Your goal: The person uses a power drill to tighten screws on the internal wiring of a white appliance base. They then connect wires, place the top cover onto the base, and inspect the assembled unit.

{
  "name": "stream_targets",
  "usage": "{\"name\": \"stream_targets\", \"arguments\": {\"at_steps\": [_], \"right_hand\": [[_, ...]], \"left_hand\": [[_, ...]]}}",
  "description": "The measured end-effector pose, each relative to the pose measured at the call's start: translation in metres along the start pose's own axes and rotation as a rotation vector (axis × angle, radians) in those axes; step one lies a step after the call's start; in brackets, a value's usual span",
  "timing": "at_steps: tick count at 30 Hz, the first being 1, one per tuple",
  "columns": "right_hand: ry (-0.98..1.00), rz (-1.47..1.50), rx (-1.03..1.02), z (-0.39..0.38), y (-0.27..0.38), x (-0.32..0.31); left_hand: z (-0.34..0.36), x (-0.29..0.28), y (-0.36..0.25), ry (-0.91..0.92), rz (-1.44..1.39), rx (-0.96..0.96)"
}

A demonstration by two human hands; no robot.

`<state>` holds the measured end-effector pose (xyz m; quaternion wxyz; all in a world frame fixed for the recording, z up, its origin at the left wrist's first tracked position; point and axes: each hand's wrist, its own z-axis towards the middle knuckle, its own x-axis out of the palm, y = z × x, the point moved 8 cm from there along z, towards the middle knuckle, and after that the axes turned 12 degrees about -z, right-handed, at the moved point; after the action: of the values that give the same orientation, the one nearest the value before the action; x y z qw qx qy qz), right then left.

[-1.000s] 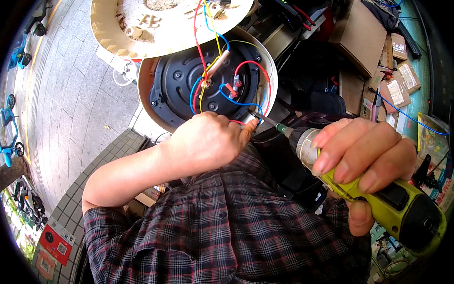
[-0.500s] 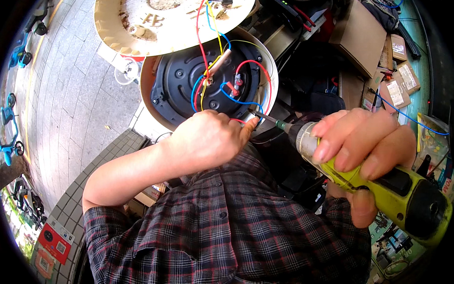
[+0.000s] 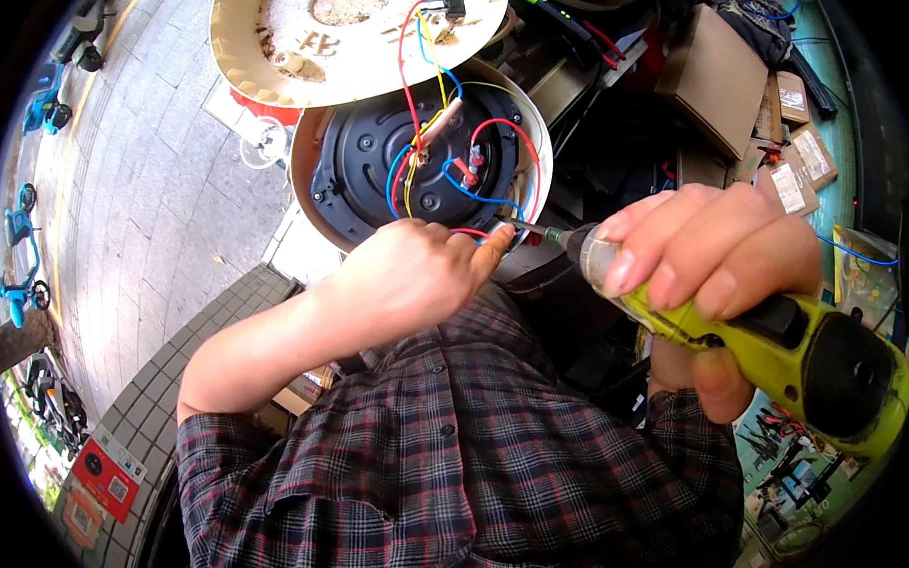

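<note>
Right hand (image 3: 719, 250) grips green power driver (image 3: 833, 361)
Bit (image 3: 531, 227) beyond that grip, beside left hand (image 3: 419, 275), whose hold I cannot tell.

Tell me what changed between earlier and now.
In view, the bare right hand rose, swinging the rear of the yellow-black power screwdriver upward; the left edge of the cream plastic cover shifted right. Nothing was grasped or released; the bare left hand stayed at the round cream housing.
</note>
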<state>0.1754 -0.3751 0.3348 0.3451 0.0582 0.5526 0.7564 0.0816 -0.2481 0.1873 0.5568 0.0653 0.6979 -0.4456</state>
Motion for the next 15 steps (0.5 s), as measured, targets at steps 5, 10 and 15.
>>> {"name": "stream_targets", "arguments": {"at_steps": [5, 10, 15], "right_hand": [[-0.149, 0.122, -0.148, -0.031, 0.037, -0.048], [-0.628, 0.392, -0.254, -0.088, 0.076, -0.118], [-0.833, 0.614, -0.299, -0.116, 0.078, -0.151]], "left_hand": [[-0.070, -0.018, 0.015, -0.360, -1.165, -0.473], [-0.125, 0.066, -0.001, -0.707, -2.338, -0.833], [-0.124, 0.105, -0.027, -0.609, -2.538, -0.840]]}}
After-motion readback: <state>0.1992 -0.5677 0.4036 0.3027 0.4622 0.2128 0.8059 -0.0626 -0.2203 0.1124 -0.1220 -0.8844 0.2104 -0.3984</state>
